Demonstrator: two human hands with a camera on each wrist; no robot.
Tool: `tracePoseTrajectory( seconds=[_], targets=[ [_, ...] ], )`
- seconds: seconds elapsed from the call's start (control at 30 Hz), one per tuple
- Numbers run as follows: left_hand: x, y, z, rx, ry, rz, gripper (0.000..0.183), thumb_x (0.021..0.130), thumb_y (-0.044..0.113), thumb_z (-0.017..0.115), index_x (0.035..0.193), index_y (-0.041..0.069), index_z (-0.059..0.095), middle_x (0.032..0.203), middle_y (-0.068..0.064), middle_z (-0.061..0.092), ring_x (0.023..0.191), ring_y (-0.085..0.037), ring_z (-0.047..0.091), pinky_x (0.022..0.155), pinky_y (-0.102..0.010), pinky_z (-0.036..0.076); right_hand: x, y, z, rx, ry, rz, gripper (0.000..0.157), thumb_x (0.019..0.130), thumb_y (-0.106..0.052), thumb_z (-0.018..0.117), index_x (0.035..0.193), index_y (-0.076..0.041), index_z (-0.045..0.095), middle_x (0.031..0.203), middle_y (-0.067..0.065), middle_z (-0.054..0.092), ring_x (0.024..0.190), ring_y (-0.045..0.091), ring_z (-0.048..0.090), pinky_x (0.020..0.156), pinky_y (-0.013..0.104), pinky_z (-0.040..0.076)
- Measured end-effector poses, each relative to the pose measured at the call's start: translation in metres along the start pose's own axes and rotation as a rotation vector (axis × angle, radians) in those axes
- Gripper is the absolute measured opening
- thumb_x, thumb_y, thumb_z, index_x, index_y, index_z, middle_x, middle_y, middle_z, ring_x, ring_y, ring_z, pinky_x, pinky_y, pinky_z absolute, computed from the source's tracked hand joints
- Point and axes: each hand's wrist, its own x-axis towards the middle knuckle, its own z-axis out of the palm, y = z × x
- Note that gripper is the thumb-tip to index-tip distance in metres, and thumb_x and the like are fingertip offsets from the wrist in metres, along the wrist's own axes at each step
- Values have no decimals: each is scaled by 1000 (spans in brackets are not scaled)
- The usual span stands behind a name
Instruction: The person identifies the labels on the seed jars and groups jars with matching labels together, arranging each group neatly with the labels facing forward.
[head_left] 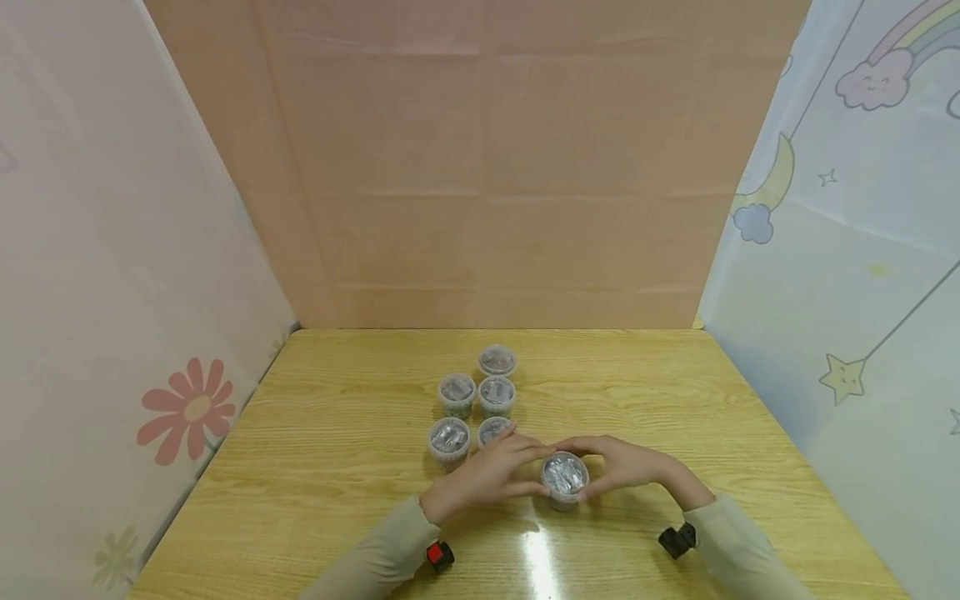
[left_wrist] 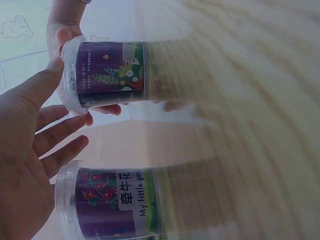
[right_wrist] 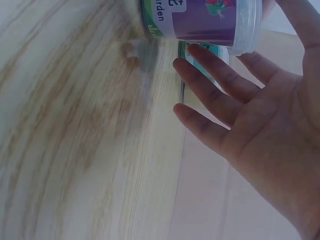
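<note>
A lidded clear plastic plant-kit cup (head_left: 564, 475) stands upright on the table with silvery packets under its lid. My left hand (head_left: 486, 475) holds its rim from the left, thumb at the near side and index finger at the far side. From the right, my right hand (head_left: 626, 462) grips the same cup between thumb and fingers. Its purple printed label (left_wrist: 110, 72) shows in the left wrist view. In the right wrist view, the other fingers (right_wrist: 210, 97) spread loosely below the lid. Just behind my left hand stands another cup (head_left: 492, 429), partly hidden by it.
More lidded cups stand left of and beyond the hands: a front-left cup (head_left: 450, 439), two in the middle including this cup (head_left: 457, 393), and a farthest cup (head_left: 497, 360). The wooden table (head_left: 637, 375) ends at a tan back panel (head_left: 480, 208), with patterned sheets on both sides.
</note>
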Motion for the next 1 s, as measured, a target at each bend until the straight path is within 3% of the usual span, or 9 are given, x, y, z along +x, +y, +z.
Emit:
tracePoseTrajectory(
  seconds=[0.27, 0.6, 1.0],
  targets=[
    [0, 1, 2, 14, 5, 3, 59, 86, 52, 55, 132, 17, 51, 129, 6, 56, 122, -5, 47, 113, -49, 15, 0, 2, 1, 10, -19, -18, 67, 79, -41, 72, 137, -24, 43, 131, -7, 51, 118, 17, 49, 96, 57, 37],
    [2, 1, 3, 33, 27, -5, 55, 85, 48, 60, 129, 15, 54, 125, 5, 59, 118, -6, 51, 114, -47, 17, 0, 3, 0, 29, 49, -39, 63, 77, -37, 75, 132, -24, 48, 124, -7, 57, 113, 16, 53, 92, 60, 39],
    [3, -1, 0, -49, 49, -39, 55, 86, 49, 58, 130, 15, 53, 126, 5, 58, 118, -7, 51, 112, -44, 25, 1, 3, -2, 60, 76, -52, 61, 79, -32, 74, 133, -22, 47, 126, -7, 56, 113, 15, 54, 91, 56, 41]
  ],
)
